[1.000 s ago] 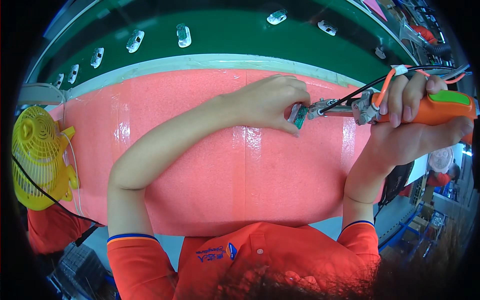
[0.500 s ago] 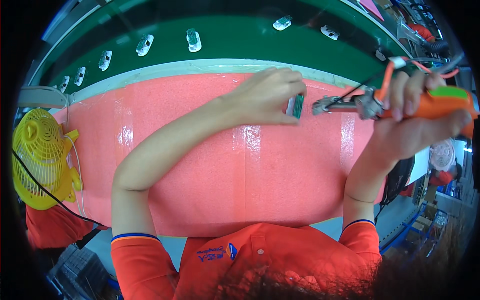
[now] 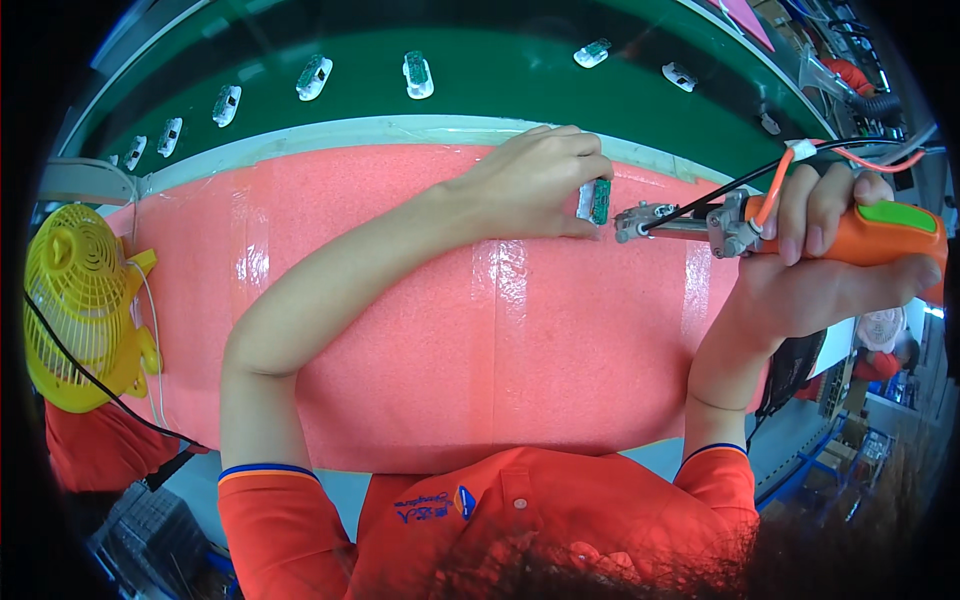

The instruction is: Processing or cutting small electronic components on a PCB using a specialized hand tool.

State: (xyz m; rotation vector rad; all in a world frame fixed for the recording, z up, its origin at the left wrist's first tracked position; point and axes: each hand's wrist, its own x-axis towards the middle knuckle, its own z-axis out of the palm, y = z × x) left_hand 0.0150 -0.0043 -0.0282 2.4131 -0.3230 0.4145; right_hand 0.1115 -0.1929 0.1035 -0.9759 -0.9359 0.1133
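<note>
pinching the small green circuit board [image 3: 597, 201] upright over the pink foam mat [image 3: 400, 330], the left hand [image 3: 530, 185] is steadying it just left of the tool tip, seemingly apart, while the right hand [image 3: 830, 260] is gripping the orange soldering tool [image 3: 780, 225] level.

Small green circuit board [image 3: 597, 201] upright on pink foam mat; orange-handled soldering tool [image 3: 800, 225] horizontal, tip just beside it.

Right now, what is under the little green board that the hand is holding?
Under the board lies the pink foam mat. The left hand pinches it, so its fingers hide the board's near edge and where it meets the mat.
</note>
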